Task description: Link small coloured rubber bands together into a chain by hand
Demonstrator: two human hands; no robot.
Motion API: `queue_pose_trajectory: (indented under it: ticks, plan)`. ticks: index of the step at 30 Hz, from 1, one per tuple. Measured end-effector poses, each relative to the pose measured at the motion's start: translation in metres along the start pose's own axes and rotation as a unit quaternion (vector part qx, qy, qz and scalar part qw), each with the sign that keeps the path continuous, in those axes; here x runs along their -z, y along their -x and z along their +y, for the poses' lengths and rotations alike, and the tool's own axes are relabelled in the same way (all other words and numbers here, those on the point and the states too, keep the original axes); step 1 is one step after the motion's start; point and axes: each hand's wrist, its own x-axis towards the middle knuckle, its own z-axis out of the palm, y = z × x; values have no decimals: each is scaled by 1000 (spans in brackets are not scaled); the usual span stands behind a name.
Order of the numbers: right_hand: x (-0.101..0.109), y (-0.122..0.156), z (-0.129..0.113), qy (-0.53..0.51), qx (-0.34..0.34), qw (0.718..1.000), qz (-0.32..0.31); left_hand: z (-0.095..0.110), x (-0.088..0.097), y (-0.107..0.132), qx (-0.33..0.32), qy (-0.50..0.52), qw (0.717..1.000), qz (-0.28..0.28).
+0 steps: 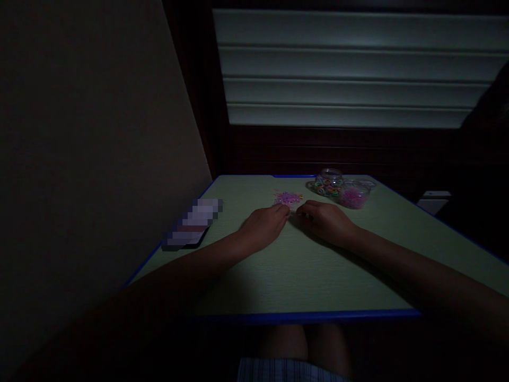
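Both my hands rest on a pale green table (pixel 302 265) with a blue edge. My left hand (pixel 265 224) and my right hand (pixel 324 218) lie close together, fingers curled, their fingertips almost meeting around something too small and dim to name. Just beyond the fingertips lies a small pile of pink and purple loose bands (pixel 288 198). Farther back right stand a clear glass jar of multicoloured bands (pixel 329 183) and a clear container of pink bands (pixel 353 195).
A dark flat phone-like object (pixel 193 223) lies near the table's left edge. A plain wall runs along the left, a window with closed blinds (pixel 350 69) is behind. The room is very dim. My knees show below the front edge.
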Motion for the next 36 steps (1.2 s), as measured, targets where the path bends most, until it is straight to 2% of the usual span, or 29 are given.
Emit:
queue_pose_trajectory:
  ticks: [25,36]
  plan:
    - [0,0,1,11,2,1000,10,-1,-2,1,-3,1,1000,5]
    - [10,-1,2,83,7,996,-18,0,1,0,-5,12,1000,-4]
